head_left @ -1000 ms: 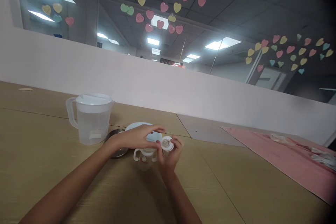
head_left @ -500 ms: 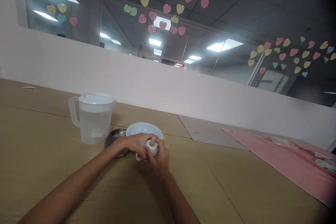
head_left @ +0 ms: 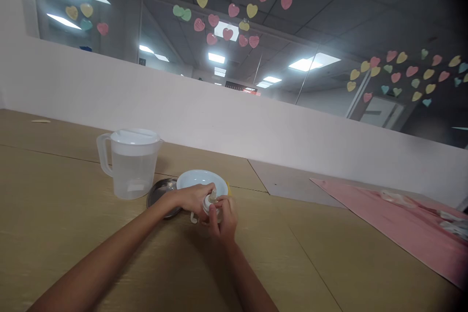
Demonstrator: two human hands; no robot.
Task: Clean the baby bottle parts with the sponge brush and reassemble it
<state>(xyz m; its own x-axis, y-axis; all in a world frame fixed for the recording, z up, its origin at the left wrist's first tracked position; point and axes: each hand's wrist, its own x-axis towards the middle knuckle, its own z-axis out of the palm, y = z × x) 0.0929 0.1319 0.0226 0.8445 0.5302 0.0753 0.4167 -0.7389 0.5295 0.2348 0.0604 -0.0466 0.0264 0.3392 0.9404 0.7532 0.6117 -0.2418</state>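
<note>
A clear baby bottle (head_left: 203, 228) with white side handles stands on the table, largely covered by my hands. Its white nipple cap (head_left: 207, 203) with a pale teat sits at the top, tilted a little. My left hand (head_left: 193, 200) curls around the bottle's top from the left and behind, closed on it. From the right, my right hand (head_left: 225, 219) has its thumb and fingers closed around the cap and bottle neck. Whether the cap's thread is engaged cannot be seen.
Behind my hands is a white bowl (head_left: 201, 174), with a round metal dish (head_left: 155, 195) beside it. A lidded clear pitcher (head_left: 133, 165) stands to the left. A pink cloth (head_left: 387, 219) with crumpled white items lies far right. A pale wall (head_left: 183, 107) borders the table.
My right hand has moved left with the nipple cap, turning the teat upward and bringing it onto the bottle. My left hand, earlier loosely extended over the bottle, has closed around its top.
</note>
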